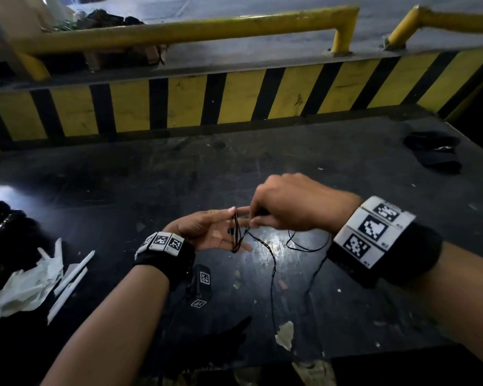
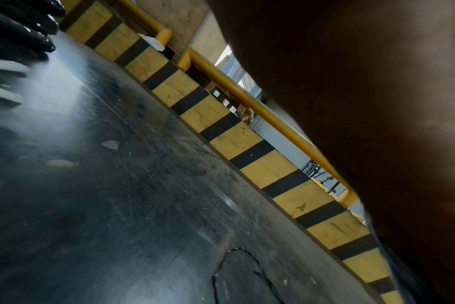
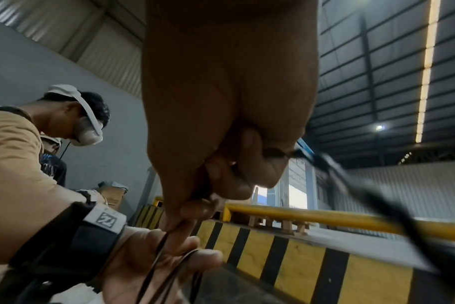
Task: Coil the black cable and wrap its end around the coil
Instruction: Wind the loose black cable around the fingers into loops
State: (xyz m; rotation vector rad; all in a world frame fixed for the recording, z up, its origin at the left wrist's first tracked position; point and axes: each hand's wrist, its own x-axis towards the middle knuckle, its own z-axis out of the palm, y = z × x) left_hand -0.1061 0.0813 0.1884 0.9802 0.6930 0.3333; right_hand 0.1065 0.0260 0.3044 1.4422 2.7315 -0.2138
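Surface (image 1: 346,190): dark, scuffed, flecked with pale chips; a glare patch lies just under the hands.
Paper scraps (image 1: 37,280): white, crumpled, near left.
Tagged black block (image 1: 200,285): near centre, just beside the left wrist.
Cable (image 1: 273,277): thin and black; its slack trails from the hands toward the near edge, with a loose loop (image 1: 304,242) lying on the surface under the right hand.
Left hand (image 1: 207,232): palm up, fingers straight and relaxed; several turns of cable (image 1: 237,232) run round the fingers, across the palm.
Right hand (image 1: 293,203): knuckles up, just right of the left hand and touching its fingertips; thumb and fingers pinch the cable beside the coil, as the right wrist view confirms.
Wristbands (image 1: 374,232): black, with white coded tags, one on each wrist.
Black bundle (image 1: 432,149): far right on the surface, well apart from the hands.
Barrier (image 1: 234,98): yellow and black stripes along the far edge.
Rail (image 1: 179,30): yellow pipe, beyond the barrier.
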